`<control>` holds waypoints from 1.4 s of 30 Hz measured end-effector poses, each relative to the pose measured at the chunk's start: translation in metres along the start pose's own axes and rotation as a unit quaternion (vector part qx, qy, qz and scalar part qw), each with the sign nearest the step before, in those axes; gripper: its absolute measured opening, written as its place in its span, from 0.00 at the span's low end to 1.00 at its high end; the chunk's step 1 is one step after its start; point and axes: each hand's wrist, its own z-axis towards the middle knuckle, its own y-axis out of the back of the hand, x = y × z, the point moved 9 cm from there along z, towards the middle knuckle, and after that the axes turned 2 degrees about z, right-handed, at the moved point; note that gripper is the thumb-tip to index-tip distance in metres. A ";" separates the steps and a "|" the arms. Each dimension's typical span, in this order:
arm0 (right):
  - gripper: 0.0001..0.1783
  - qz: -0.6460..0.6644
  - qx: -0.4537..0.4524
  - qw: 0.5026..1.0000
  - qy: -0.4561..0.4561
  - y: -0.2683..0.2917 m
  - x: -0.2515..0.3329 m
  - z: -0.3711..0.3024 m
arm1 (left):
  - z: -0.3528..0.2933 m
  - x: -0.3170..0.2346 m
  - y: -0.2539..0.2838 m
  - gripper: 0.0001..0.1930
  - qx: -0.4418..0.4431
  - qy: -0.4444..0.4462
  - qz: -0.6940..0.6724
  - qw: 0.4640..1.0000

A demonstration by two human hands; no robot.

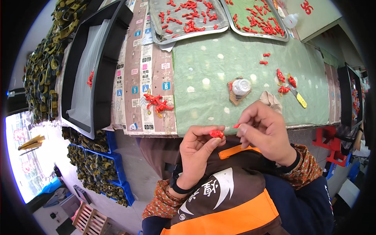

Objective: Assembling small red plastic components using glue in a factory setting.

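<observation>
In front of my apron, just off the table's near edge, my left hand point(198, 147) pinches a small glossy red plastic part point(216, 134) between thumb and fingers. Close by on its right, my right hand point(261, 131) is closed on a smaller red piece point(236, 126), mostly covered by the fingertips. The two pieces are apart. Beyond my hands, a small clear jar point(241, 86) sits on a piece of brown cardboard point(234, 98). A crumpled beige cloth point(271, 101) lies behind my right hand, and to its right is a yellow-handled tool point(300, 99) beside several red assembled parts point(283, 90).
Two metal trays point(190, 36) point(260, 34) of red parts stand at the back. Red figures point(157, 103) lie at left on the printed covering, near a black bin point(102, 78) lined with clear plastic. A green cloth point(203, 111) covers the table. Blue crates point(117, 164) stand below left.
</observation>
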 end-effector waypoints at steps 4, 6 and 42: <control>0.04 0.113 0.063 0.990 -0.062 -0.024 -0.013 -0.006 | 0.000 -0.004 -0.001 0.12 -0.004 -0.039 0.045 0.998; 0.04 0.148 0.078 0.982 -0.087 -0.032 -0.018 -0.007 | -0.002 -0.011 -0.001 0.13 0.010 -0.101 0.070 0.992; 0.05 0.048 0.148 0.983 -0.095 -0.036 -0.034 -0.006 | -0.020 -0.059 -0.038 0.17 0.113 -0.416 0.548 0.716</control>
